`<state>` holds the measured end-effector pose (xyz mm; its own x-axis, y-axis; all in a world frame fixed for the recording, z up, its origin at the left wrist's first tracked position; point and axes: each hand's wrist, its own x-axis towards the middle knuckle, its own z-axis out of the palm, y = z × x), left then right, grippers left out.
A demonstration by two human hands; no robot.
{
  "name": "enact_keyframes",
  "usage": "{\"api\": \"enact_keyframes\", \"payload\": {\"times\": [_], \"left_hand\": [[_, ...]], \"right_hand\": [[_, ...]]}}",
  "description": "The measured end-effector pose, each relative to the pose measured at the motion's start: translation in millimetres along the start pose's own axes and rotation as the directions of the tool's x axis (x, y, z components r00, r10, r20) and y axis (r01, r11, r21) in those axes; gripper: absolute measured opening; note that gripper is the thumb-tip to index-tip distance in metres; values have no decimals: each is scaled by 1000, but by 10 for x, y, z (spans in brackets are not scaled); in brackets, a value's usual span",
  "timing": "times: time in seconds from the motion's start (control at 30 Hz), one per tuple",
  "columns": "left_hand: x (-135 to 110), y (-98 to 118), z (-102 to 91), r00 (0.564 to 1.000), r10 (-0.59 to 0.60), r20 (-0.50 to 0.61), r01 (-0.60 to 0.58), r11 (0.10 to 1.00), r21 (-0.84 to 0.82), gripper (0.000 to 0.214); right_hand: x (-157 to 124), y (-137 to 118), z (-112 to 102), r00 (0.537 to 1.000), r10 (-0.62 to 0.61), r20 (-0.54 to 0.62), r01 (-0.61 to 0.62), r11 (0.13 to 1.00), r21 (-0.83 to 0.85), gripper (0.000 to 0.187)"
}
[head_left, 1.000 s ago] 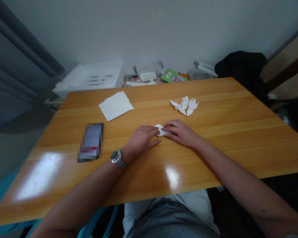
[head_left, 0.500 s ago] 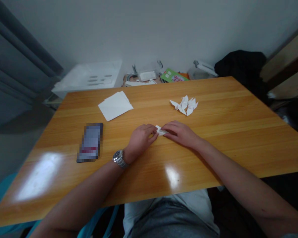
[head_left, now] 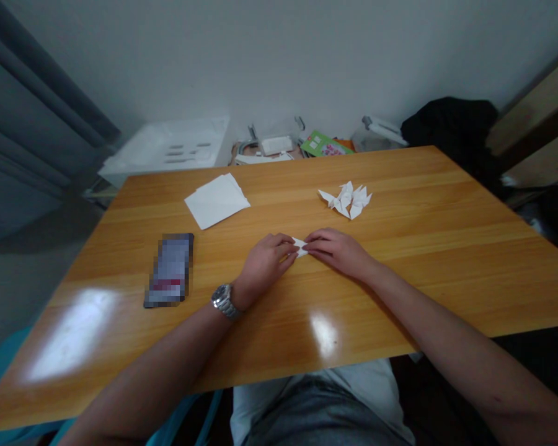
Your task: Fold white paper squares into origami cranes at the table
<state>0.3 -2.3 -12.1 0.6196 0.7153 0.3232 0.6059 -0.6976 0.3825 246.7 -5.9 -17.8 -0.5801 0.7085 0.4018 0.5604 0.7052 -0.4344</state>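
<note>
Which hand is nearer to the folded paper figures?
Right. The right hand is just on the near side of the folded paper figures, not touching them; the left hand is farther off, to the near left.

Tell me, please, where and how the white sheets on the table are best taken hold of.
I would probably pinch the white sheets by their near corner, coming from the person's side with the left hand. They lie flat, so only thin edges offer a grip; this corner points toward the person and nothing covers it. That hand now holds the small folded paper.
</note>
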Motion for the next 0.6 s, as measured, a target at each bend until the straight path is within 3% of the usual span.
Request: {"api": "enact_keyframes", "payload": {"times": [0.3, 0.5, 0.6], "left_hand": [[-32, 4, -51, 976, 191, 110, -192, 981, 4, 35], [-40, 102, -74, 977, 155, 144, -171, 980, 104, 35], [-50, 142, -71, 979, 141, 145, -158, 981, 115, 36]], "right_hand": [[-50, 122, -6, 997, 33, -69, -36, 998, -43, 20], [-40, 112, -33, 997, 34, -76, -35, 999, -13, 22], [-63, 114, -89, 1000, 8, -25, -9, 1000, -25, 25]]}}
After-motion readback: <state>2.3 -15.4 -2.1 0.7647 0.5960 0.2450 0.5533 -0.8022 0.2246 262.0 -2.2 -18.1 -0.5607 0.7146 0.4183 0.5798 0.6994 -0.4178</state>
